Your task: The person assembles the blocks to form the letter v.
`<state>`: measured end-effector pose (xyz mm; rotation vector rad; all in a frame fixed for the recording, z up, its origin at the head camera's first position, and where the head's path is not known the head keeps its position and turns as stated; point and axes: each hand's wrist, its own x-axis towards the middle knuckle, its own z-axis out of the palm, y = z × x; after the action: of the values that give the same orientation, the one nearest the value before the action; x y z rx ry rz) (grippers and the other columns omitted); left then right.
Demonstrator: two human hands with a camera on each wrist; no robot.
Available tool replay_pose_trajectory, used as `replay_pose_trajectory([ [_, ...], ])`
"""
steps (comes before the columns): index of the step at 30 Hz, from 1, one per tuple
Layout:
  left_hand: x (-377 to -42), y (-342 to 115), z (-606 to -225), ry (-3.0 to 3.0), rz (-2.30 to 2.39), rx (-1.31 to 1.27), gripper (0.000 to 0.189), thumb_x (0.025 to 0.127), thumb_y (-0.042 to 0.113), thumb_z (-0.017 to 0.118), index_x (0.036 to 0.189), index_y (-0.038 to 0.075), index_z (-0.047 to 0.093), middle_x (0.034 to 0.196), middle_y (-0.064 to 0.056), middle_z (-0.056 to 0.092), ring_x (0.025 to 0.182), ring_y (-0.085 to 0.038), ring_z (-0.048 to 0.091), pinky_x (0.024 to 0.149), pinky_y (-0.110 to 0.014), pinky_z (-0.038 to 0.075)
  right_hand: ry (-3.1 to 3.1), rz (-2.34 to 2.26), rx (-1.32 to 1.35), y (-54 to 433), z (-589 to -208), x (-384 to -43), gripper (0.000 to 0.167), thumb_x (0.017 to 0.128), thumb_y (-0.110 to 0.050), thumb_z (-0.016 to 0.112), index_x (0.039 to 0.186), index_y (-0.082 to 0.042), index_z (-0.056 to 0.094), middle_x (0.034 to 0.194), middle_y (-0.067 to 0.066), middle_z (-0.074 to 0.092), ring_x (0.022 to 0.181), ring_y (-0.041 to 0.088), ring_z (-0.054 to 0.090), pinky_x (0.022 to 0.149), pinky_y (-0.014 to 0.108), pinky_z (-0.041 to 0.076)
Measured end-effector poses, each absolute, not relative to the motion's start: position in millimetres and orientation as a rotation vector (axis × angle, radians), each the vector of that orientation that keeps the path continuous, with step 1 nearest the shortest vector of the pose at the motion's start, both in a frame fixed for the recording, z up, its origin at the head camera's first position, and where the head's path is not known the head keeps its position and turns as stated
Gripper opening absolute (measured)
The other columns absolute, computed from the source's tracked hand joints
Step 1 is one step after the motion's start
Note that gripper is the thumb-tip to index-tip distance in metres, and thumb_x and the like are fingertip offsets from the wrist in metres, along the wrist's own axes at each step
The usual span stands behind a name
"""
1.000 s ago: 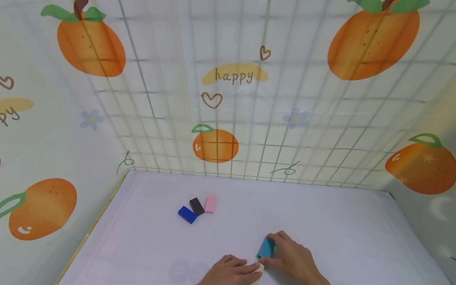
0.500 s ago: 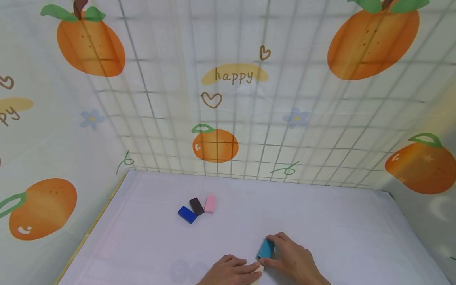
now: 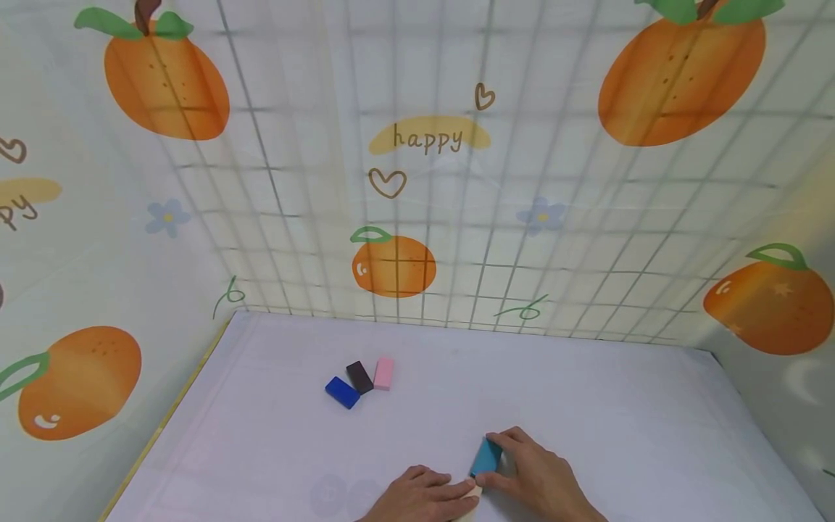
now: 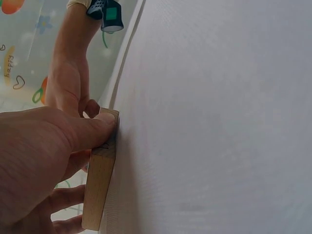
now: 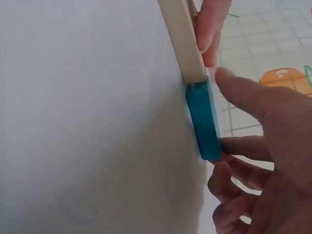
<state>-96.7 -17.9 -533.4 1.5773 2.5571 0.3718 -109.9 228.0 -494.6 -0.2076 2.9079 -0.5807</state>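
Note:
A teal block lies on the white tabletop, held at its far and near ends between the fingers and thumb of my right hand. My left hand grips a plain wooden block, with the thumb on one side and fingers on the other. Much of this block is covered by fingers in the head view. Seen from the right wrist, the end of the wooden block meets the end of the teal block, apparently touching it. In the left wrist view the teal block is hidden.
Farther back, left of the hands, a blue block, a black block and a pink block lie close together. A fabric backdrop printed with oranges rises behind the white tabletop, with more fabric at both sides.
The teal block has shifted very slightly toward the wooden block and turned a little in my right hand. My left hand and the three far blocks look unmoved.

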Motion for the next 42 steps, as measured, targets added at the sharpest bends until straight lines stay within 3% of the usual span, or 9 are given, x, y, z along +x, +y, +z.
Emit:
replay_pose_trajectory([
  [5,-96.9,-18.0,-534.6,2.55,0.385,1.568,0.058,0.105,0.057,0.04,0.154,0.028,0.045,0.156,0.016,0.04,0.136,-0.006,0.046,0.105,-0.029,0.041,2.902,-0.6,-0.21,227.7,-494.3,-109.3,0.065,0.077,-0.049,0.085,0.126,-0.01,0.069,0.117,0.001,0.064,0.099,0.024,0.067,0.075,0.051,0.057],
  [22,-95.4,-18.0,-529.3,2.543,0.367,1.538,0.06,0.104,0.059,0.041,0.154,0.027,0.045,0.157,0.015,0.038,0.136,-0.006,0.046,0.106,-0.03,0.04,2.893,-0.593,-0.213,223.0,-500.5,-111.3,0.065,0.077,-0.047,0.085,0.127,-0.009,0.069,0.115,0.003,0.062,0.095,0.022,0.066,0.074,0.052,0.057],
  [33,-96.1,-18.7,-531.3,2.55,0.364,1.547,0.06,0.104,0.059,0.04,0.156,0.028,0.042,0.158,0.017,0.034,0.136,-0.005,0.045,0.107,-0.029,0.039,2.902,-0.595,-0.234,225.3,-497.8,-105.8,0.07,0.078,-0.049,0.084,0.134,-0.013,0.065,0.12,0.003,0.058,0.087,0.017,0.063,0.069,0.048,0.057],
  [42,-96.3,-17.7,-530.6,2.544,0.371,1.549,0.059,0.104,0.058,0.041,0.155,0.027,0.044,0.157,0.015,0.039,0.135,-0.007,0.047,0.106,-0.03,0.04,2.9,-0.658,-0.246,229.7,-500.3,-103.7,0.065,0.078,-0.047,0.084,0.13,-0.013,0.066,0.118,0.0,0.057,0.083,0.014,0.061,0.068,0.044,0.056],
])
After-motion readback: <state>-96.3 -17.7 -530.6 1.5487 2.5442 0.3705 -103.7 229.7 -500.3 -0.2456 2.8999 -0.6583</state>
